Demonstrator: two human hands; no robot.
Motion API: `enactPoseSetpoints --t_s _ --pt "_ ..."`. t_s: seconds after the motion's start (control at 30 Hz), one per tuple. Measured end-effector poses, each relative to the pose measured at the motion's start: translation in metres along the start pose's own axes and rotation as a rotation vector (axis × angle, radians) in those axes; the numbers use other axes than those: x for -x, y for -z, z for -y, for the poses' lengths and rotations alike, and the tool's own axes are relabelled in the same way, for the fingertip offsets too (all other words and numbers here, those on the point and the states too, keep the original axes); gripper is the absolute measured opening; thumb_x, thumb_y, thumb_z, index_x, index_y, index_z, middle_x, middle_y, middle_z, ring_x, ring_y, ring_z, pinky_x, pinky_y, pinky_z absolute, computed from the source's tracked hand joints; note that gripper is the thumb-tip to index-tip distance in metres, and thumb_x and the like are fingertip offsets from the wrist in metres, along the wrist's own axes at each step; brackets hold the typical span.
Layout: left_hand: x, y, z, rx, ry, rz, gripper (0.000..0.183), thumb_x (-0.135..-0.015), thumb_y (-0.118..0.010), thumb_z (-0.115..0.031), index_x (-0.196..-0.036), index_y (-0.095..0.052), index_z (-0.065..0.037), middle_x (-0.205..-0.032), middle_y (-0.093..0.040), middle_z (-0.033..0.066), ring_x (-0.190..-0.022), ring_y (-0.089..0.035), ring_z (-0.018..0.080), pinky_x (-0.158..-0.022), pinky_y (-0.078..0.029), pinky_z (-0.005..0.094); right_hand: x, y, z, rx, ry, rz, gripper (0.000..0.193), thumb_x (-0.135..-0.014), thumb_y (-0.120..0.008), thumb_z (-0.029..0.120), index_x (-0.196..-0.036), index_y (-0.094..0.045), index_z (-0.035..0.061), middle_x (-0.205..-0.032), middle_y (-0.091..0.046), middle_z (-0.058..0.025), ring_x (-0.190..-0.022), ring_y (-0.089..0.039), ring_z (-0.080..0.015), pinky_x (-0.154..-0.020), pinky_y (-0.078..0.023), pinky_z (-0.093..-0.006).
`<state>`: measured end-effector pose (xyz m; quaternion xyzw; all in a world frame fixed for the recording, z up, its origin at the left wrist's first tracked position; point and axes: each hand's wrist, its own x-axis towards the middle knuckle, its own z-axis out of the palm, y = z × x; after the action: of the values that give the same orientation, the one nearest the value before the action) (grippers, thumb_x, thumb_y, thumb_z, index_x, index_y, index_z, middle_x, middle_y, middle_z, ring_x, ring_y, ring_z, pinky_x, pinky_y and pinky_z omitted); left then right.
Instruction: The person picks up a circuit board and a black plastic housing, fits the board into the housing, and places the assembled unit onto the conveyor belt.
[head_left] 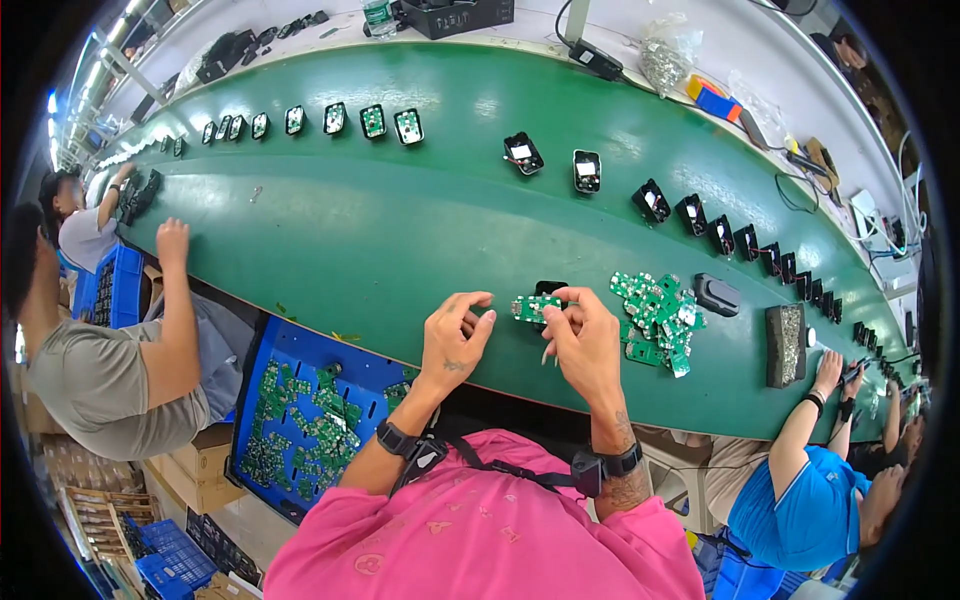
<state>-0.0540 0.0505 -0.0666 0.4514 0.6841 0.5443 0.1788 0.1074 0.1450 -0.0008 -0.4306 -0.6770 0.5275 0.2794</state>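
A small green circuit board (533, 308) is pinched in the thumb and fingers of my right hand (588, 335). Just left of the board, my left hand (455, 340) has its fingers half curled, with a gap between thumb and forefinger and nothing between them. Right behind the held board lies a black plastic case (550, 287), mostly covered by the board and my fingers. A loose pile of green circuit boards (660, 315) spreads over the green bench to the right of my right hand.
Black cases with boards (408, 127) and open black cases (587, 172) line the bench's far strip. At right are a black housing (717, 294) and a grey block (785, 346). A blue crate (375, 375) of boards stands at lower left. Co-workers sit on both sides.
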Motion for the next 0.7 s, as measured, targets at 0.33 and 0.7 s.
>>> enactPoseSetpoints --t_s 0.33,0.7 --pt "-0.005 0.001 -0.011 -0.036 0.034 0.144 0.041 -0.086 -0.069 -0.009 -0.124 -0.06 0.002 -0.116 -0.064 0.0155 -0.062 -0.064 0.0147 -0.056 -0.051 0.0278 -0.002 0.011 -0.05 0.203 0.039 -0.113 0.026 -0.094 -0.065 0.011 -0.114 -0.059 -0.0034 -0.067 -0.067 -0.0083 -0.052 -0.061 -0.0116 -0.048 -0.047 -0.0277" --pt "-0.018 -0.047 -0.017 0.631 0.312 0.479 0.047 -0.096 -0.055 -0.003 -0.141 -0.044 -0.005 -0.114 -0.061 0.0153 -0.068 -0.067 0.0145 -0.056 -0.056 0.0265 0.0 0.015 -0.058 0.188 0.106 -0.094 0.029 -0.096 -0.064 0.014 -0.119 -0.059 -0.0027 -0.068 -0.068 -0.0098 -0.055 -0.062 -0.0131 -0.05 -0.046 -0.0288"
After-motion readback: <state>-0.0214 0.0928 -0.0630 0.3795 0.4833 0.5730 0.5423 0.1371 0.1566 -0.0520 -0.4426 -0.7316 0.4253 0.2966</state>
